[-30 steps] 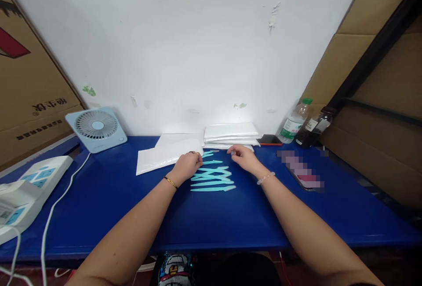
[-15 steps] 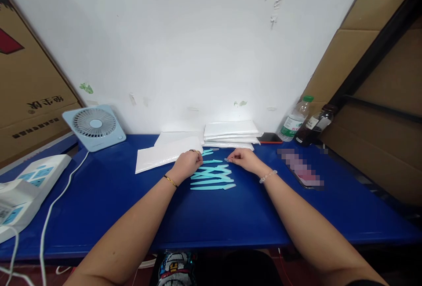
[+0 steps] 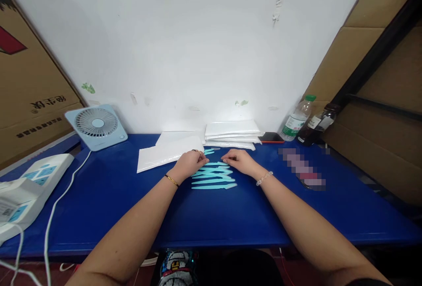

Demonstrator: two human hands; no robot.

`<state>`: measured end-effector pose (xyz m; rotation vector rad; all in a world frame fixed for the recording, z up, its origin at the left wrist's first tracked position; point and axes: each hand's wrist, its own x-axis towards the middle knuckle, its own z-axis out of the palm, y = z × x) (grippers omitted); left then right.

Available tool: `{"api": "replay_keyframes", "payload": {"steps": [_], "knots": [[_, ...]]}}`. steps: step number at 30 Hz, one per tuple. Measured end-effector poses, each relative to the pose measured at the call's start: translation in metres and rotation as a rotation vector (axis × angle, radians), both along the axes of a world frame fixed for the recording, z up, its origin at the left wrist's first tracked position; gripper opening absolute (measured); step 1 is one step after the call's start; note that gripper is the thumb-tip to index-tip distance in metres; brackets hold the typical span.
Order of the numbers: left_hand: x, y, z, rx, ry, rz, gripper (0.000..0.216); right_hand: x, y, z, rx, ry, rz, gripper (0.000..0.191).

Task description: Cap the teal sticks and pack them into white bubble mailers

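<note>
Several teal eyebrow razors (image 3: 214,186) lie in a loose row on the blue table, some crossing each other, blades toward the right. My left hand (image 3: 191,163) is closed in a pinch at the left end of the uppermost razor in this row (image 3: 218,163). Just right of it, my right hand (image 3: 240,161) has thumb and fingers pinched by that razor's blade end; what they hold is too small to tell. Beyond my left fingertips lie more teal razors (image 3: 209,151), partly hidden by that hand.
White padded mailers (image 3: 232,128) are stacked against the wall, with loose ones (image 3: 165,152) to the left. A small blue fan (image 3: 97,123) and a power strip (image 3: 39,176) stand at left. At right are two bottles (image 3: 295,123), a dark phone (image 3: 271,137) and a pixelated object (image 3: 303,169).
My left hand has shifted slightly right with the razor, and my right hand slightly left, narrowing the gap. The small clear piece seen at my right fingertips no longer shows separately.
</note>
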<state>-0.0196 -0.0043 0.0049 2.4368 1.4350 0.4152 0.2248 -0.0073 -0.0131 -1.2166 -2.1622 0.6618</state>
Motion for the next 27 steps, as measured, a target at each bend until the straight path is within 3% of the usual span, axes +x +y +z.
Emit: {"api": "replay_keyframes", "payload": {"steps": [6,12,18,22,27], "knots": [[-0.009,0.004,0.000,0.073,0.097,0.115,0.024,-0.012,0.024,-0.008,0.121,-0.107,-0.143,0.029],[-0.014,0.008,-0.002,0.131,0.150,0.090,0.033,-0.029,0.038,-0.006,0.151,-0.263,-0.193,0.025],[-0.010,0.006,-0.006,0.106,0.147,-0.008,0.039,0.000,0.024,-0.009,0.129,-0.196,-0.134,0.018],[-0.006,0.004,-0.007,0.075,0.075,-0.069,0.039,0.013,0.008,-0.010,0.193,-0.327,-0.259,0.030],[-0.005,0.006,-0.012,0.069,0.059,-0.086,0.039,0.002,0.005,-0.006,0.182,-0.461,-0.366,0.049]]}}
